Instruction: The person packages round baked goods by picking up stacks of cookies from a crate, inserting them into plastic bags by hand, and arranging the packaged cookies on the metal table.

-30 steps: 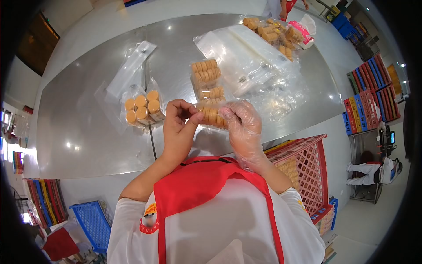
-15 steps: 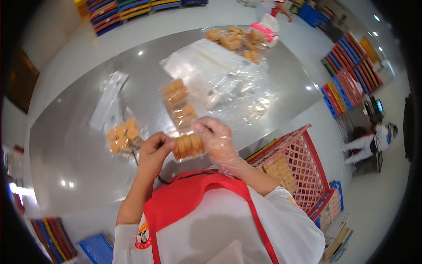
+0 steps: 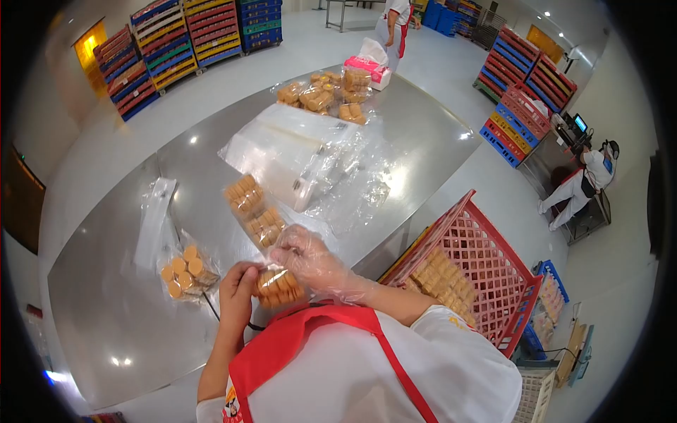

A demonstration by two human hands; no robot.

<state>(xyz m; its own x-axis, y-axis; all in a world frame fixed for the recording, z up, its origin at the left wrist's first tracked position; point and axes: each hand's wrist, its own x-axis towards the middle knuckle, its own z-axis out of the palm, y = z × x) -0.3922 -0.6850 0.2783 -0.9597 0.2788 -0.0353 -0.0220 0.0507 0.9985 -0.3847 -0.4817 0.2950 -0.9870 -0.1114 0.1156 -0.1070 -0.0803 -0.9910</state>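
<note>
Centrally in the head view, a clear pack of biscuits [image 3: 280, 287] lies between the wearer's two hands, just in front of the red apron [image 3: 310, 321]. The bare left hand [image 3: 237, 295] has its fingers closed narrowly on the pack's left edge, the thumb along the near face. The right hand [image 3: 310, 262], in a clear plastic glove, has its fingers curled and pinched at the film along the pack's upper edge; the fingertips are partly hidden by glare.

Just beyond the right fingers, two further packs, a nearer one [image 3: 265, 227] and a farther one [image 3: 244, 195], lie in line on the metal bench [image 3: 106, 303]. To the left of the left fingers stands a six-stack pack [image 3: 185, 273], round biscuit ends uppermost, with clear sleeves [image 3: 156, 218] behind it. Farther beyond the fingers are a spread of flat clear bags [image 3: 271, 144], a heap of filled packs [image 3: 317, 95] and a pink-and-white tissue box [image 3: 367, 69]. To the right of the right fingers, beside the bench, a tilted red crate [image 3: 504, 289] contains more packs [image 3: 444, 282]. Well apart on the right, a co-worker [image 3: 589, 176] is near a screen [image 3: 580, 123].
</note>
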